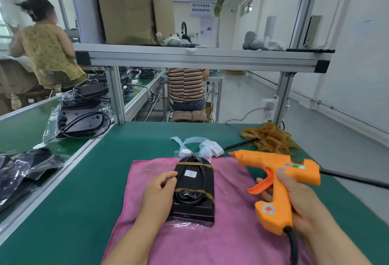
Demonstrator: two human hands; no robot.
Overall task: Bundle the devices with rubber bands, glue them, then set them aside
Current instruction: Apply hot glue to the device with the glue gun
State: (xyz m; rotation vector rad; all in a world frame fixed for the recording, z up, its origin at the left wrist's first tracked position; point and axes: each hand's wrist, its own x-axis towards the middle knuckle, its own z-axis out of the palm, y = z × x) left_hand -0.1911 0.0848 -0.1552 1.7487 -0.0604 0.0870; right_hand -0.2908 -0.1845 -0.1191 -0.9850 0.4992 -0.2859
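Right hand (pixel 294 197): clenched round the handle of the orange glue gun (pixel 280 172), thumb up along the body, fingertips showing behind the trigger; gun held in the air over the right part of the pink cloth (pixel 231 233), nozzle pointing left, apart from the device.

Left hand (pixel 160 186): fingers curled, thumb and fingertips holding the left edge of the black device (pixel 194 189).

Device lies flat near the middle of the cloth on the green table (pixel 101 180); two tan rubber bands (pixel 197 191) cross it, one near the far end, one over the coiled cable at the near end; clear film shows under its near edge; white connectors and a paper tag (pixel 212 148) lie just beyond its far end.

Loose rubber band pile (pixel 271 138) at the table's far right corner.

Containers: clear plastic bags (pixel 82 121) on the left belt, each holding a black device with cable; cardboard box (pixel 134 8) on the upper shelf, contents hidden.
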